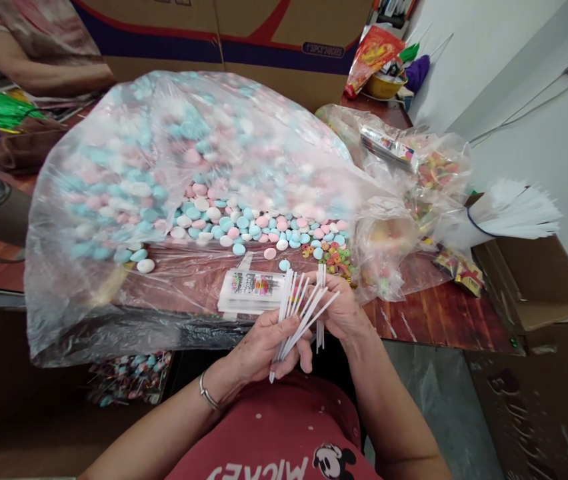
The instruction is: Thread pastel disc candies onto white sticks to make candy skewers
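My left hand (268,339), with a bracelet at the wrist, is closed around a fanned bunch of thin white sticks (300,320). Close beside it, my right hand (347,308) grips a smaller bundle of the same white sticks (320,333), held nearly upright; its fingertips are partly hidden. Just beyond my hands lies a flat see-through plastic box (249,287) with printed labels. Past that, pink, blue and white round candies (264,230) spill from a big see-through bag (89,293). Small coloured rings (337,259) lie near my right hand.
A tub of white sticks (504,213) leans at the right, near open cardboard boxes (539,287). Bagged sweets (439,167) lie at the back right. Below the table's left side, a carton holds wrapped sweets (129,377). Another person's arm (49,70) is across the table.
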### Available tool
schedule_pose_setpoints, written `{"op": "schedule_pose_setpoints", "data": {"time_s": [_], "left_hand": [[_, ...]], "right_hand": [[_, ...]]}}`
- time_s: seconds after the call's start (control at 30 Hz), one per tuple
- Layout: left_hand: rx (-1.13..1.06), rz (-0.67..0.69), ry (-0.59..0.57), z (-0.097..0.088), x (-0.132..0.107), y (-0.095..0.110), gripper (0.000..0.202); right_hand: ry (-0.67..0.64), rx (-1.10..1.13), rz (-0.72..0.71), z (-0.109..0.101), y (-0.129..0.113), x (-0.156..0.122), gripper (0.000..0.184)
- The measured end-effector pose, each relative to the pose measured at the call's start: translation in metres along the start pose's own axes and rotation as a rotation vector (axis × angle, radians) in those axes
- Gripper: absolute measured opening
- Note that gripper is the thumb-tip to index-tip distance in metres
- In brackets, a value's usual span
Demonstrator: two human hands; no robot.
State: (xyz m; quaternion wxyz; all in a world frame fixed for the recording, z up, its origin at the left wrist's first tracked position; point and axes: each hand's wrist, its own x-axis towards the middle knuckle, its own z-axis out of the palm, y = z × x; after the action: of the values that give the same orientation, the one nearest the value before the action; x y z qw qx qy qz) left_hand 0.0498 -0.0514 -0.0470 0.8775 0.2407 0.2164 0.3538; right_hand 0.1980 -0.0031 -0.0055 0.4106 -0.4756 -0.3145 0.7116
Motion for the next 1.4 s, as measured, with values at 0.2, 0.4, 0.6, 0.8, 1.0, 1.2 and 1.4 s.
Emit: {"op": "schedule_pose_setpoints", "data": {"time_s": [0.2, 0.4, 0.6, 0.8, 1.0, 1.2, 1.4], "left_hand": [[-0.018, -0.02, -0.015, 0.002, 0.001, 0.001, 0.042], [0.021, -0.005, 0.004, 0.003, 0.003, 0.002, 0.043], [0.122, -0.039, 0.048, 0.005, 0.0, 0.004, 0.046], [0.094, -0.017, 0.113, 0.012, 0.002, 0.01, 0.05], [0.068, -0.044, 0.129, 0.015, 0.006, 0.013, 0.048], [0.149, -0.082, 0.099, 0.015, 0.005, 0.007, 0.05], [0.169, -0.052, 0.082, 0.016, 0.007, 0.007, 0.05]], "right_hand": [[-0.016, 0.025, -0.029, 0.002, 0.001, -0.001, 0.038], [0.101, 0.076, -0.174, 0.006, 0.003, 0.007, 0.039], [0.269, 0.177, -0.446, -0.029, -0.051, 0.007, 0.043], [0.285, 0.035, -0.463, -0.042, -0.057, -0.013, 0.036], [0.088, -0.238, -0.24, -0.017, -0.009, -0.013, 0.046], [0.002, -0.332, -0.123, 0.002, -0.001, -0.011, 0.03], [0.092, -0.25, -0.101, 0.006, 0.001, -0.01, 0.026]]}}
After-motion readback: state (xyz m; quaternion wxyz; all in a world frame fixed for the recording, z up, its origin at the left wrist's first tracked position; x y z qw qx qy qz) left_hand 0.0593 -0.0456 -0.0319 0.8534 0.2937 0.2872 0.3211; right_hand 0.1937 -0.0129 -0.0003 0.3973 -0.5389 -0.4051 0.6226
